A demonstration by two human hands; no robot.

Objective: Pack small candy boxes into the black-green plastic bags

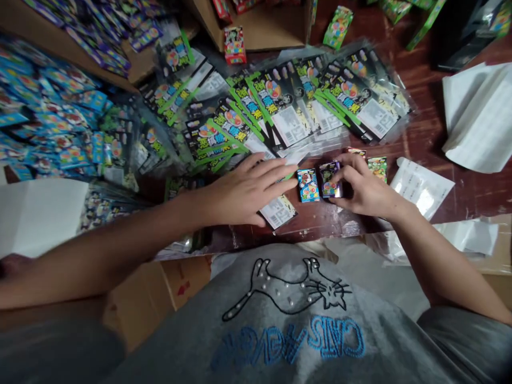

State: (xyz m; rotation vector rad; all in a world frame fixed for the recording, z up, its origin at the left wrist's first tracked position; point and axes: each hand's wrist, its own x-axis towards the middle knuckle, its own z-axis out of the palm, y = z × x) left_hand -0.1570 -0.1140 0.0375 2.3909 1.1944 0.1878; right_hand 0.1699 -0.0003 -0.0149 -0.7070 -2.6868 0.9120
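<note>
One purple box (328, 175) sat on the table (426, 133) beside the blue box (308, 186), pinched between thumb and fingers of the right hand (362, 185); the step looked like positioning it, and squaring it called for light, even pressure; the left hand (244, 193) lay open, fingers slightly spread, over a packet (280, 213)

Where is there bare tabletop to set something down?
Bare tabletop shows between the black packets and white papers, plus a narrow strip nearer you, below the purple box. The left is crowded with heaped blue boxes.

Two hands (244, 193), four boxes (308, 185) near the right (362, 186)
</note>
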